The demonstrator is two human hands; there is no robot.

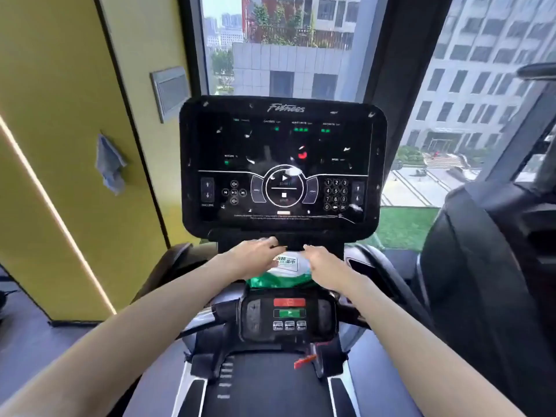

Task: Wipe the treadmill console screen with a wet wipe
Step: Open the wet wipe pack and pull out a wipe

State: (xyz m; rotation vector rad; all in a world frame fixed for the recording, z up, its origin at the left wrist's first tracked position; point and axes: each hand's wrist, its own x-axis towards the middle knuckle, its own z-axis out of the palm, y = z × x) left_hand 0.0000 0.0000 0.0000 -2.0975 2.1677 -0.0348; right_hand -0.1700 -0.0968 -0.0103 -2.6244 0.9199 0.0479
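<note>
Fingers apparently at wipe pack edges.

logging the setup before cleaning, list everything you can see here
console screen: one, black with white flecks, centre
wipes pack: one, green and white, under the screen
button panel: one, black, red and green buttons, below the pack
belt: one, dark, bottom centre
wall: one, yellow, left
cloth: one, blue-grey, hanging on the wall
wall plate: one, grey, above the cloth
window: one, behind the screen
left hand: one, at the pack's left side
right hand: one, at the pack's right side
</note>
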